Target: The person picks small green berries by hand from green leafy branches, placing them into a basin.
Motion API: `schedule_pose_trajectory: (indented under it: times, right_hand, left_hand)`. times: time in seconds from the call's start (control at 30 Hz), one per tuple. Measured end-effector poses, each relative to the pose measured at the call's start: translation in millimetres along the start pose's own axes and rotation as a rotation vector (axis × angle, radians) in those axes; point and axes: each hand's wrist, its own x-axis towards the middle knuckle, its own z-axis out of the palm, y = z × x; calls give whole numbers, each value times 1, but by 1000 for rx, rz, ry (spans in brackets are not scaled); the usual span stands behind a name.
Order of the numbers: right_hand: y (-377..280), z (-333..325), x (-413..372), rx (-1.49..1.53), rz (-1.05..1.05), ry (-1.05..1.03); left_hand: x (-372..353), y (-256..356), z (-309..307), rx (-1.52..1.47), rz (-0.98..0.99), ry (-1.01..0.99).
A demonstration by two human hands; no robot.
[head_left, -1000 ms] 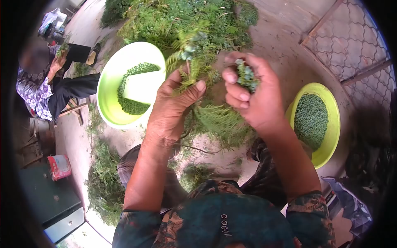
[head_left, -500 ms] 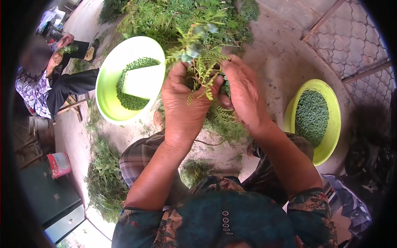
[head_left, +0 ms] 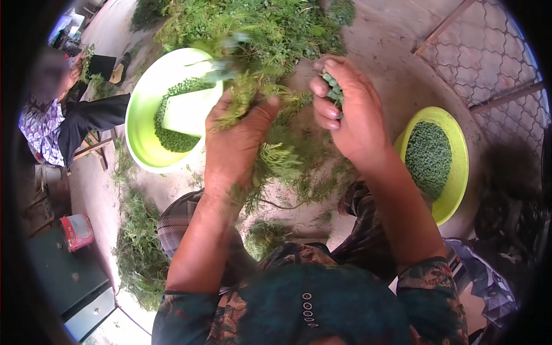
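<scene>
My left hand (head_left: 231,144) is closed around a leafy evergreen sprig (head_left: 244,96), whose upper end is smeared by motion. Loose fronds hang beside that wrist. Apart from it on the right, my right hand (head_left: 361,112) curls its fingers over a small handful of green seed cones (head_left: 333,89). A yellow-green basin (head_left: 463,167) filled with similar cones stands to the right of my right forearm. Left of my left hand is a larger pale green basin (head_left: 138,135), with cones in the bottom and sunlight across it.
A big heap of evergreen branches (head_left: 247,26) lies ahead of me. Cut sprigs (head_left: 141,247) cover the floor at left. Another person (head_left: 43,115) sits at far left holding a sprig. A red-and-white bucket (head_left: 77,232) and wire-mesh panel (head_left: 489,52) flank the area.
My hands have moved apart: the left went left with the sprig, the right drew away with cones now showing in its fingers. The seated person's sprig has risen.
</scene>
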Motion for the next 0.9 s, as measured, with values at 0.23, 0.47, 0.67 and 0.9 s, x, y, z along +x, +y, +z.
schedule_pose_trajectory:
  times: [0.23,0.47,0.67,0.9]
  right_hand:
    - [16,2,-10,65,96,-85]
    - [19,8,-9,-243,-45,-2]
    - [18,9,-10,24,110,-16]
    - [13,9,-2,425,367,-9]
  left_hand:
    - [-2,-23,7,-86,234,-296]
    - [-9,-26,16,32,356,-164]
    - [-8,-8,11,42,86,-201]
    - [-6,-4,6,-67,-31,-232]
